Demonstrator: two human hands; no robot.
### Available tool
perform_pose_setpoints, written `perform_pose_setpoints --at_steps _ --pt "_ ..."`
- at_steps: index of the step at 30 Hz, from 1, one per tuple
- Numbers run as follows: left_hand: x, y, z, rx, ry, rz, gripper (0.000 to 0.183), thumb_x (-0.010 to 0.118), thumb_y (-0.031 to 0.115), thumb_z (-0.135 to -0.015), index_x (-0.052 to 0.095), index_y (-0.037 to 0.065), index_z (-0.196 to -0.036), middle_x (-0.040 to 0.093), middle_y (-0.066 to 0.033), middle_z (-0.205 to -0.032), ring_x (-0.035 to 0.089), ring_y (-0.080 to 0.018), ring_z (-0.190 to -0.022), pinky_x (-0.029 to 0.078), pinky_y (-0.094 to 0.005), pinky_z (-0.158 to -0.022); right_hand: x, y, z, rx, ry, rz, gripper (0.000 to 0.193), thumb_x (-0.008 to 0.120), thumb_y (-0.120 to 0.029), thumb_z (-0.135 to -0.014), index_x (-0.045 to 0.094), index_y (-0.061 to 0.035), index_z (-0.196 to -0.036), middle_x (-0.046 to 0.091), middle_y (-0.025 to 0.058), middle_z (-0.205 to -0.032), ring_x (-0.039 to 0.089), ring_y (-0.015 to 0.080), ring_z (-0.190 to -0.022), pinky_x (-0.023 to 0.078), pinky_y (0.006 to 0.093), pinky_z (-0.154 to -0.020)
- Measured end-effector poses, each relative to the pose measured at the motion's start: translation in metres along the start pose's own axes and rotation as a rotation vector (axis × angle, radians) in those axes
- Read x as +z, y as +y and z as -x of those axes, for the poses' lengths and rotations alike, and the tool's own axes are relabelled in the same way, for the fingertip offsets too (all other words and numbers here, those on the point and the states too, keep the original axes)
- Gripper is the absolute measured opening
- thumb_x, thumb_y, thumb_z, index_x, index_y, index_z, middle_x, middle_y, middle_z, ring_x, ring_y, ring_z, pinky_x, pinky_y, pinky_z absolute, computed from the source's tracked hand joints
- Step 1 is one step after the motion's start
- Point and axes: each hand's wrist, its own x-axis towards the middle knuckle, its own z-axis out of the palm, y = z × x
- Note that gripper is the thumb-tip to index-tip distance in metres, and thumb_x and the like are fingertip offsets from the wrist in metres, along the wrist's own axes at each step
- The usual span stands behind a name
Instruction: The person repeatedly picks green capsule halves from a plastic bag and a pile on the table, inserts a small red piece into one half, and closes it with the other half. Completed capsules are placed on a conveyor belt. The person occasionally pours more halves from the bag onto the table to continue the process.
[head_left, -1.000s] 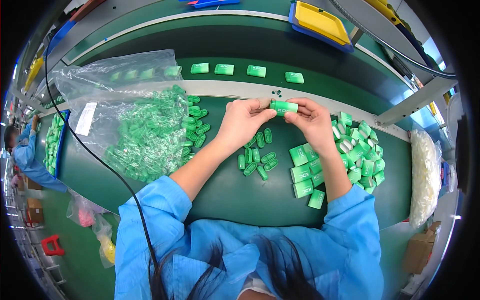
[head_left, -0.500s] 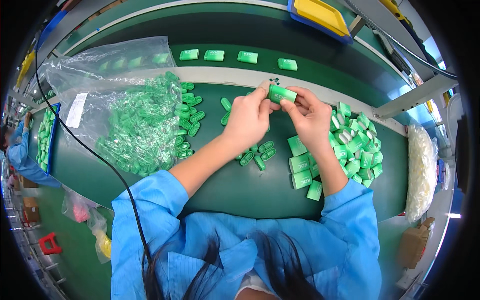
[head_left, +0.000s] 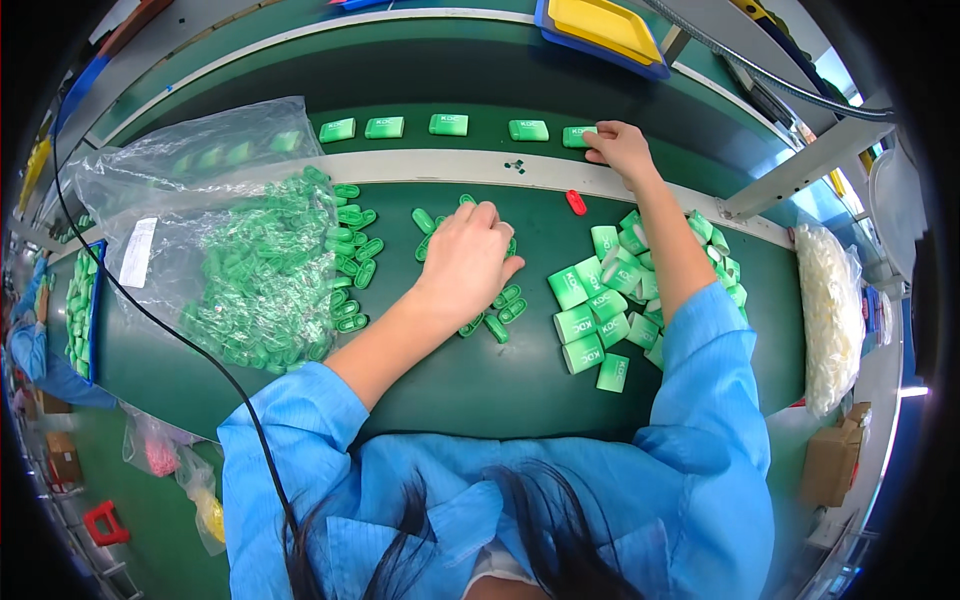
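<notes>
Blue work jacket (head_left: 458,458) with wide sleeves (head_left: 708,365), blue collar (head_left: 462,528), white neckline (head_left: 503,562), long loose hair (head_left: 560,540).

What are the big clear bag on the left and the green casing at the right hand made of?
Clear bag: probably glossy plastic film; it wrinkles and shows green pieces through. Green casing at the right hand: perhaps smooth plastic, given its firm, blocky shape.

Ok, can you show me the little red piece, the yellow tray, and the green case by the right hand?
Red piece (head_left: 576,203): head view, middle of its upper surface.
Yellow tray (head_left: 603,29): head view, its bare inner floor.
Green case (head_left: 575,137): head view, its printed face.
</notes>
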Motion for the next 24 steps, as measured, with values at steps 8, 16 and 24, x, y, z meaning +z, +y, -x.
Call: perform_pose_setpoints --at_steps 8,16,24 --pt "0.016 -0.001 0.001 0.064 0.09 0.105 0.027 0.066 0.011 -0.077 0.06 0.007 -0.103 0.055 -0.0098 -0.082 0.057 -0.0273 -0.07 0.05 -0.0357 -0.062 -0.047 -0.041 0.089 -0.331 -0.326 0.761 0.033 0.074 -0.027 -0.07 0.065 -0.0011 -0.088 0.064 0.0137 -0.081 0.063 0.0248 -0.074 0.049 0.0351 -0.066" --pt "-0.003 -0.007 -0.016 -0.395 -0.183 1.056 0.033 0.054 0.009 -0.09 0.051 0.005 -0.123 0.061 -0.0073 -0.098 0.064 -0.013 -0.079 0.053 -0.0271 -0.066 -0.032 -0.059 0.129 -0.328 -0.421 0.813 0.026 0.076 -0.017 -0.07 0.056 -0.0016 -0.075 0.059 0.008 -0.064 0.059 0.0213 -0.066 0.045 0.0315 -0.058" --pt "-0.004 -0.02 -0.018 -0.485 -0.072 1.333 0.036 0.061 0.006 -0.085 0.052 0.001 -0.12 0.064 -0.0106 -0.102 0.063 -0.0151 -0.091 0.052 -0.0259 -0.08 0.011 -0.05 0.144 -0.161 -0.429 -0.514 0.023 0.064 -0.002 -0.081 0.057 0.0036 -0.102 0.064 0.0131 -0.097 0.064 0.0156 -0.079 0.054 0.0259 -0.072"
